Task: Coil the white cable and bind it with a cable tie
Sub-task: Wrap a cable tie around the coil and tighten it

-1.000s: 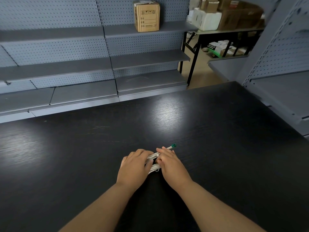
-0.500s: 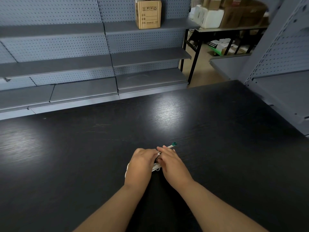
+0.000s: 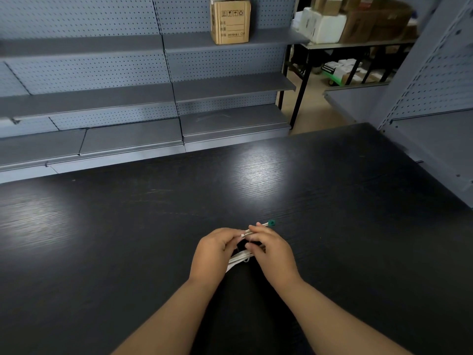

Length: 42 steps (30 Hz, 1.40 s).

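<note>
The white cable [image 3: 239, 258] is folded into a small bundle between my two hands, low over the black table [image 3: 332, 213]. My left hand [image 3: 213, 252] grips the bundle's left side, and several white strands show under its fingers. My right hand [image 3: 271, 249] covers the right side, its fingertips pinching a thin white cable tie [image 3: 249, 230]. A cable end with a green tip [image 3: 271, 222] sticks out past my right fingers. Most of the bundle is hidden by both hands.
Grey pegboard shelving [image 3: 153, 98] runs behind the table's far edge, with a cardboard box [image 3: 229, 20] on an upper shelf. Another grey shelf unit [image 3: 435, 139] stands at the right. A black-legged table with boxes [image 3: 358, 24] is at the back right.
My hands have lifted slightly off the table with the bundle. My left hand has closed in on the right, and the tie's end now shows between the fingertips.
</note>
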### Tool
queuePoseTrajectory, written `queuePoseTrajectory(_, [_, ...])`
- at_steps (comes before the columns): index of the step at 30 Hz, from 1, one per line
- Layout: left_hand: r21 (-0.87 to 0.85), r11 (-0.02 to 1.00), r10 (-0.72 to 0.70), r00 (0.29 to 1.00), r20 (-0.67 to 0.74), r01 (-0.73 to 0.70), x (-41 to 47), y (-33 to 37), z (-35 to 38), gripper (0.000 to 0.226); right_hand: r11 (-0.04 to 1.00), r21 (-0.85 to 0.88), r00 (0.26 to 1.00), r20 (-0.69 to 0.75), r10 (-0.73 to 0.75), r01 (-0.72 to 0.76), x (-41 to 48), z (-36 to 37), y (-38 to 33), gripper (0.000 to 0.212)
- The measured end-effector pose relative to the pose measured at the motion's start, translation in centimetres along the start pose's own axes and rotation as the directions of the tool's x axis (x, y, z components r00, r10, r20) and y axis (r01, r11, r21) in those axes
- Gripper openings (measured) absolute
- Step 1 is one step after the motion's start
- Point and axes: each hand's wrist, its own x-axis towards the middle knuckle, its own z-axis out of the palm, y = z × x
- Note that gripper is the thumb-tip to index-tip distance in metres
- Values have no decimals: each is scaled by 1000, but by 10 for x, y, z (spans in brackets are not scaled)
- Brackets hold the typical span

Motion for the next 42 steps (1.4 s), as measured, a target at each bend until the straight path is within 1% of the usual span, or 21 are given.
queuePoseTrajectory(2, [-1,1000,-5,1000,-5,5,0,1,0,20,1000,9,997,-73,-2,3,-4,0,-2,22])
queuePoseTrajectory(4, [-23,999,-27,1000,-14,27,1,1,0,19,1000,-25,995,-103,-17,15,-7,1,-5,23])
queuePoseTrajectory(6, [-53,997,-66,998,-22,65,2,1,-1,19,1000,-22,993,-114,-10,7,-9,2,-5,24])
queuePoseTrajectory(8, [-80,990,-118,993,-19,116,4,1,-1,19,999,30,993,-107,46,-43,-10,3,-7,26])
queuePoseTrajectory(10, [-73,987,-145,989,-11,144,4,1,-1,20,984,127,986,-86,140,-128,-9,2,-9,27])
queuePoseTrajectory(12, [-68,983,-175,985,-11,174,4,0,0,17,949,237,974,-43,222,-206,-8,3,-11,22])
queuePoseTrajectory(13, [-79,978,-194,981,-13,192,4,0,0,16,937,264,969,-25,246,-231,-7,4,-12,19])
queuePoseTrajectory(16, [-128,963,-241,970,-10,238,6,-2,0,12,928,272,963,-13,269,-255,-4,7,-11,9])
queuePoseTrajectory(22, [-181,942,-286,958,14,284,7,-3,-2,11,910,311,960,40,276,-275,-2,3,-13,10])
queuePoseTrajectory(28, [-151,951,-268,963,23,269,9,-1,-1,12,909,319,963,58,264,-268,0,0,-19,11])
queuePoseTrajectory(33, [-158,951,-267,963,25,267,10,-1,-1,12,902,305,952,67,299,-305,3,-1,-23,12])
queuePoseTrajectory(38, [-183,945,-268,963,38,270,10,-3,-1,19,895,280,937,80,340,-348,5,-4,-27,13])
queuePoseTrajectory(40, [-185,946,-265,964,35,267,10,-4,-1,20,903,245,936,80,344,-353,5,-4,-29,12])
queuePoseTrajectory(42, [-179,949,-259,965,26,260,10,-4,-2,20,943,116,950,50,307,-311,4,-3,-30,10])
